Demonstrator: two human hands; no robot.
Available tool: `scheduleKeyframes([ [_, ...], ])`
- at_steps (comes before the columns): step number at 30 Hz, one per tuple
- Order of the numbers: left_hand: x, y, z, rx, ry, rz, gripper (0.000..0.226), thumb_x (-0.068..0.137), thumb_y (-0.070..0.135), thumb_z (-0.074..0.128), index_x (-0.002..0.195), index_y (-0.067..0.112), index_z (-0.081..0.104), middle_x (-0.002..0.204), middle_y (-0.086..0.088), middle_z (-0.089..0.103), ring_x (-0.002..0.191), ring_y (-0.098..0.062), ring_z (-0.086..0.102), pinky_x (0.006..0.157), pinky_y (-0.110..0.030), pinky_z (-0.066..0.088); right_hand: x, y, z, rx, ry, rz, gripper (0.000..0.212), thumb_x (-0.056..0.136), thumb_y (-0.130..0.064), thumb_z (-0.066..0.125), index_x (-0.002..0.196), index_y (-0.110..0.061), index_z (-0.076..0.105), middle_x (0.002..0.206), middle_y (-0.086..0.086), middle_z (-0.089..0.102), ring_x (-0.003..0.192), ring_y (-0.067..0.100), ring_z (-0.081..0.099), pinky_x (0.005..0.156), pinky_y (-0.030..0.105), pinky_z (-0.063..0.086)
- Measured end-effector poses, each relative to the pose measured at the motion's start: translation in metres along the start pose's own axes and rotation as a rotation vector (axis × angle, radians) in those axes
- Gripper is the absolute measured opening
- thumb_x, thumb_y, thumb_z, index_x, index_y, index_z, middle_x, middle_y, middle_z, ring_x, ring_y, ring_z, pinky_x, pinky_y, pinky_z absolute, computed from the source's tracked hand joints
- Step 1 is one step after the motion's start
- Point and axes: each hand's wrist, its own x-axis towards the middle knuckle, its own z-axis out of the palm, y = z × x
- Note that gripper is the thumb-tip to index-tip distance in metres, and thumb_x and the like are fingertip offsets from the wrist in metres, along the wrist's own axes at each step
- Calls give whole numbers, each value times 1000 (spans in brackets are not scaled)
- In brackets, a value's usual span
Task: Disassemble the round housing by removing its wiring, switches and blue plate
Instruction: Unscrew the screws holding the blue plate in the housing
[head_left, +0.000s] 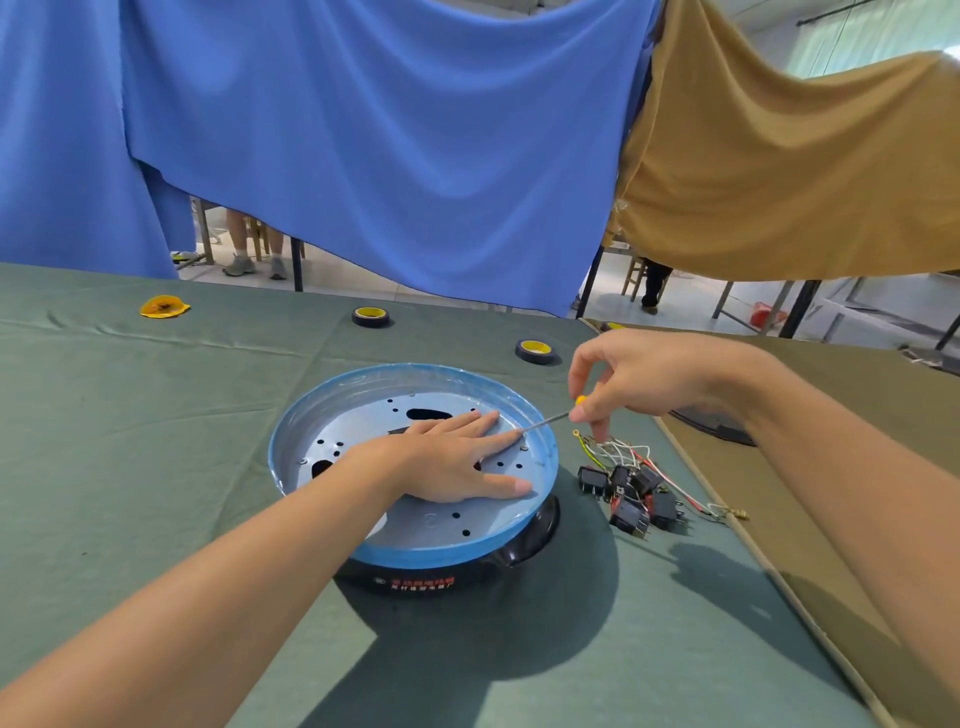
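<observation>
Pressing flat on the blue plate (415, 530), the left grip (452, 457) lies with fingers straight, holding nothing. Right grip (639, 384) pinches a yellow-handled screwdriver (545, 420), tip at the plate beside the left grip's fingertips. Plate sits in the black round housing (452, 577) under the left grip. Switches (628, 493) and wiring (618, 452) lie on the desk (130, 415) just beneath the right grip, beside the housing.

Green cloth (130, 415) over the table, two tape rolls (370, 316) (536, 351) near the far edge, crumpled yellow thing (163, 305) off left, blue sheet (389, 130) and tan sheet (779, 182) hung behind, someone's legs (244, 234) under the blue one.
</observation>
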Motion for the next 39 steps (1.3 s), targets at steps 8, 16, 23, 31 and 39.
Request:
scheduleKeyframes([
  [8, 4, -1, 3, 5, 4, -5, 99, 64, 91, 13, 150, 47, -9, 161, 12, -15, 148, -12, -13, 118, -46, -2, 14, -13, -2, -154, 131, 7, 12, 81, -35, 75, 76, -25, 76, 64, -10, 72, 76, 7, 65, 83, 35, 54],
  [16, 3, -1, 2, 3, 8, -1, 97, 66, 89, 14, 150, 45, -9, 162, 11, -15, 149, -13, -13, 118, -46, -2, 21, -12, -1, -165, 136, -6, 12, 83, -37, 73, 83, -25, 76, 66, -11, 72, 82, 11, 67, 85, 36, 54],
  [23, -1, 3, 0, 6, 3, -8, 96, 68, 86, 15, 151, 44, -8, 162, 11, -14, 149, -14, -12, 118, -47, -2, 27, -20, -3, -223, 124, 23, 11, 84, -33, 73, 76, -25, 74, 62, -11, 71, 70, 5, 62, 79, 33, 55],
  [31, -1, 2, 0, 1, 9, -7, 94, 70, 86, 16, 151, 45, -7, 162, 11, -14, 149, -14, -13, 118, -46, -2, 30, -23, -7, -245, 106, 5, 12, 83, -35, 73, 75, -26, 73, 62, -12, 71, 72, 4, 62, 76, 31, 54],
  [39, -1, 3, 0, 6, 8, -10, 89, 75, 84, 18, 151, 45, -7, 162, 12, -14, 149, -13, -13, 118, -45, -2, 34, -23, -4, -238, 97, 12, 12, 83, -33, 73, 74, -25, 73, 61, -12, 71, 69, 4, 62, 81, 35, 56],
])
